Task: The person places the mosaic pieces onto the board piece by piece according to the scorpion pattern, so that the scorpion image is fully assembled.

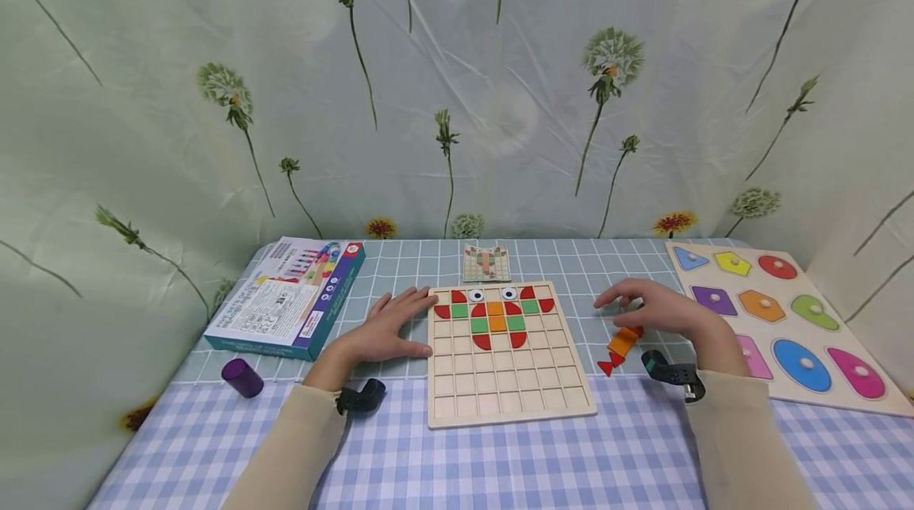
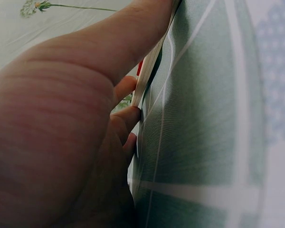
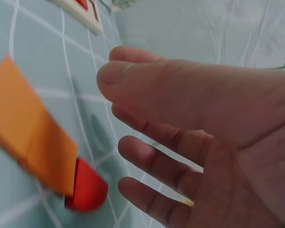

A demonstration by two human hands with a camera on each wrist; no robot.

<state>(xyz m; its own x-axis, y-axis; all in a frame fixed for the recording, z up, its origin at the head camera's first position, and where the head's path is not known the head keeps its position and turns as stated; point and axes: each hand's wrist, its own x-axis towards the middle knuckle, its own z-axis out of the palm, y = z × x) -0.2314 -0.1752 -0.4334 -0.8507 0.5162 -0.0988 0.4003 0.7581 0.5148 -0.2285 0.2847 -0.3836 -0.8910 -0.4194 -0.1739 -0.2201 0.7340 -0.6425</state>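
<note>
A pale wooden grid board (image 1: 500,383) lies in the middle of the table. Red, green and orange pieces and two eye pieces fill part of its upper rows. My left hand (image 1: 385,331) rests at the board's left edge, fingers spread and touching it. In the head view my right hand (image 1: 660,308) hovers over the loose pieces right of the board, its fingers loosely bent. Nothing shows between thumb and fingers in the right wrist view. Below it lie orange squares (image 3: 33,128) and a red rounded piece (image 3: 90,187). Behind the board stands a small pattern card (image 1: 487,262).
A game box (image 1: 286,296) lies at the back left, with a purple cylinder (image 1: 242,377) in front of it. On the right is a knobbed shape puzzle board (image 1: 753,283). The checked cloth (image 1: 500,470) covers the table's near side.
</note>
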